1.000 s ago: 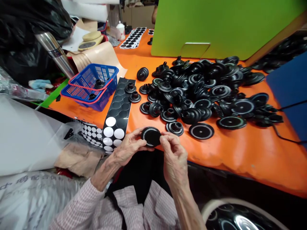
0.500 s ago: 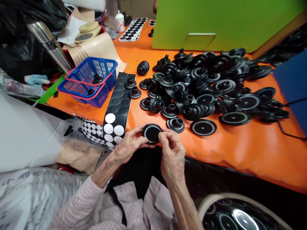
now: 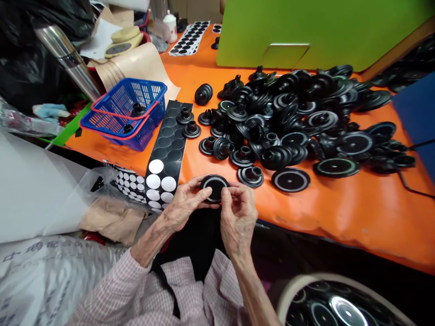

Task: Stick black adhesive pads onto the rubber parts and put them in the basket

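1. The left hand (image 3: 183,206) grasps the round, black, plastic-looking disc with grey ring (image 3: 217,184), near the orange tabletop's (image 3: 306,213) front edge.
2. The right hand (image 3: 239,210), fingers curled, sets its thumb on the disc.
3. Probably this step is smoothing the face; next calls for even thumb pressure.

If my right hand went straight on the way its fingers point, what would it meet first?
Most likely the round black disc in your left hand; your right hand appears at its edge, though contact is unclear.
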Demonstrator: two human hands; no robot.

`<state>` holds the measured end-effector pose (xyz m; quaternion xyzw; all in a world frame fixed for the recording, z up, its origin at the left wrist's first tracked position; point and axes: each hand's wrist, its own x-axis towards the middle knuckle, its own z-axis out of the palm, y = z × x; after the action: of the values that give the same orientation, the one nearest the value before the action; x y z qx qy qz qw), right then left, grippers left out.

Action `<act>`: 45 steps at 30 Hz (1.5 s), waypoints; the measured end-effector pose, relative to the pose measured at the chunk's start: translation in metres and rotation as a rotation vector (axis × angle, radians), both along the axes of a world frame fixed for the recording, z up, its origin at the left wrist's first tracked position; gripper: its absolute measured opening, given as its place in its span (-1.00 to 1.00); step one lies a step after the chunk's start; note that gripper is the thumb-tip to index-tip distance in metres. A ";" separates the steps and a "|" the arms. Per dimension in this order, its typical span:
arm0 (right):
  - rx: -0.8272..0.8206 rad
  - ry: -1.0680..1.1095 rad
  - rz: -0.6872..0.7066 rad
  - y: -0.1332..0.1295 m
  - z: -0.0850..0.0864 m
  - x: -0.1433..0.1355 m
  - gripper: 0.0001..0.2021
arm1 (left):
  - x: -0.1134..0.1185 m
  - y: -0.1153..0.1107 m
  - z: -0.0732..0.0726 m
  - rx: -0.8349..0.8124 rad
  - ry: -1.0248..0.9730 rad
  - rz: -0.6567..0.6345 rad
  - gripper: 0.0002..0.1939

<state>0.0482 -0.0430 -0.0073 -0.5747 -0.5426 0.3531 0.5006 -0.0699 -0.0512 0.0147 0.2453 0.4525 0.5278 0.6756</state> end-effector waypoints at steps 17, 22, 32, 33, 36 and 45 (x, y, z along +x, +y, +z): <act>-0.263 0.270 0.195 0.003 0.007 -0.009 -0.68 | -0.014 -0.011 0.006 0.027 0.064 0.099 -0.63; -0.299 0.458 0.515 0.057 0.039 -0.054 -0.68 | -0.065 0.023 0.048 0.128 0.334 0.151 -0.54; 0.046 0.215 0.547 0.089 0.050 -0.092 -0.75 | -0.135 0.007 0.055 0.038 1.138 0.278 -0.60; 0.042 0.092 0.536 0.077 0.031 -0.083 -0.74 | -0.131 -0.001 0.035 -0.067 1.106 0.269 -0.53; 0.102 -0.084 0.541 0.044 -0.016 -0.066 -0.72 | -0.115 -0.013 -0.009 -0.217 0.874 0.363 -0.42; 0.210 -0.209 0.455 0.032 -0.025 -0.073 -0.73 | -0.103 -0.002 -0.005 -0.161 0.225 0.119 -0.59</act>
<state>-0.0251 -0.0111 -0.0327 -0.4162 -0.7401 0.3372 0.4066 -0.1731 -0.0534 0.0100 0.2208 0.5797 0.4982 0.6058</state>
